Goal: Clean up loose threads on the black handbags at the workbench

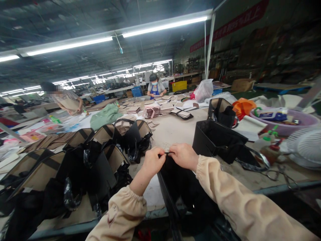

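A black bag [190, 190] stands upright in front of me at the table's near edge, with part of it below my right forearm. My left hand [154, 160] pinches the bag's far top edge between thumb and fingers. Close beside it, my right hand [184, 155] grips the same edge, the fingertips of both hands nearly touching. Both wrists are in beige sleeves. To the right sits another open black bag [215, 139], with a further black bag [220, 112] behind it. Several black bags with tan inner faces [105, 160] crowd the left side.
Stacks of brown pieces [151, 112] lie further back, near a green cloth bundle [105, 116]. At right are a purple basin [288, 125], spray bottles [267, 140], a white fan [304, 147] and scissors [278, 174]. Two people work across the table.
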